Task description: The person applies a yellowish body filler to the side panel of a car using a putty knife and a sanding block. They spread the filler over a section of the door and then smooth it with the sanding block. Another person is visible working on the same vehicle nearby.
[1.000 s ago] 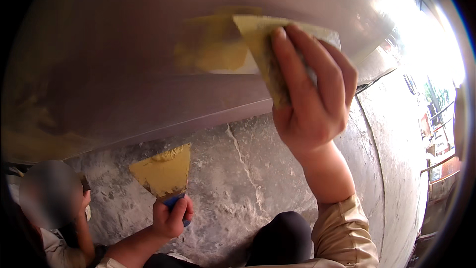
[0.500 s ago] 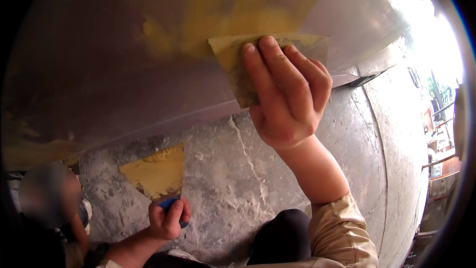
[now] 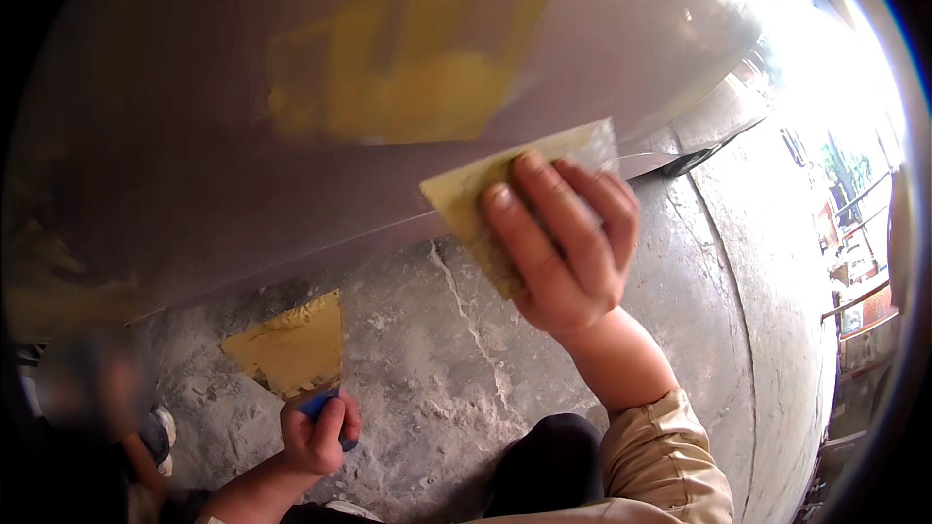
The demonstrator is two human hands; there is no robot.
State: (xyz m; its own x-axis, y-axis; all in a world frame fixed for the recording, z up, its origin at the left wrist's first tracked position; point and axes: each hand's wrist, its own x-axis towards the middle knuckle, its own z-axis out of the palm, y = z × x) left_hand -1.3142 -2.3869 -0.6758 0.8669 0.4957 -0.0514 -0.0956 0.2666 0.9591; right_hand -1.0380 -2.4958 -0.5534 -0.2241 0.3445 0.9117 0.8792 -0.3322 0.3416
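Note:
My right hand (image 3: 568, 247) grips a flat, yellow-smeared spreader (image 3: 456, 204), fingers pressed on its face, in front of the lower edge of a grey-mauve vehicle body panel (image 3: 194, 155). Above it the panel carries a patch of thin, streaky yellow filler (image 3: 408, 58); I cannot tell whether the spreader touches the panel. Low at the left, my left hand (image 3: 317, 432) is closed round the blue handle of a putty knife, whose wide blade (image 3: 291, 340) lies level under a load of yellow paste with a thicker ridge along its far edge.
Cracked concrete floor (image 3: 660, 349) runs beneath the panel. Another person (image 3: 136, 446), partly blurred, crouches at the lower left. My dark-clad knee (image 3: 544, 456) is at the bottom. A tire (image 3: 694, 160) shows under the body at right, with bright clutter and rails (image 3: 859, 301) beyond.
The spreader in my right hand has moved down off the filler patch, which now shows more fully. My left hand with the loaded knife has shifted slightly left and down.

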